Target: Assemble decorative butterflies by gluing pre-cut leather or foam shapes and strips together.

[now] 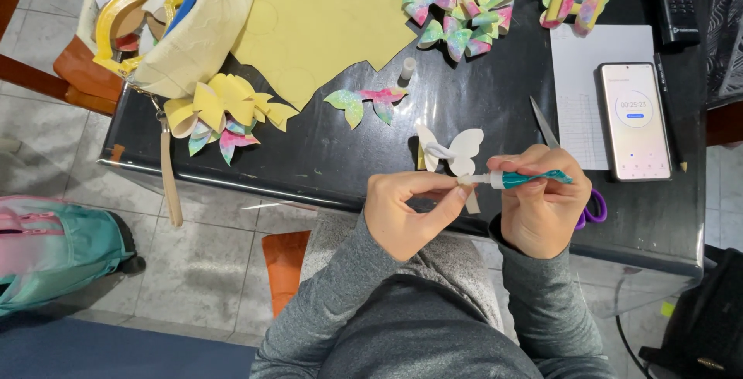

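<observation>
Glue tube (520, 180): teal, pinched in right hand (542, 202), nozzle touching a small strip (467, 191) over table (325, 147) front edge.
L hand (406, 212): fingers closed on the strip, just below white bow (451, 150).
Done: approx. a dozen finished bows (463, 7) at far side, yellow bunch (220, 112) at left.
Left: white bow looks unfinished; flat cutout (364, 102) not folded yet.
Hidden: scissors (573, 185) mostly behind R hand; can't tell if glue is coming out.

Teal glue tube (534, 179); white butterfly cutout (453, 150); yellow foam sheet (333, 15); rainbow-pastel bows (464, 7); black table (309, 147).
</observation>
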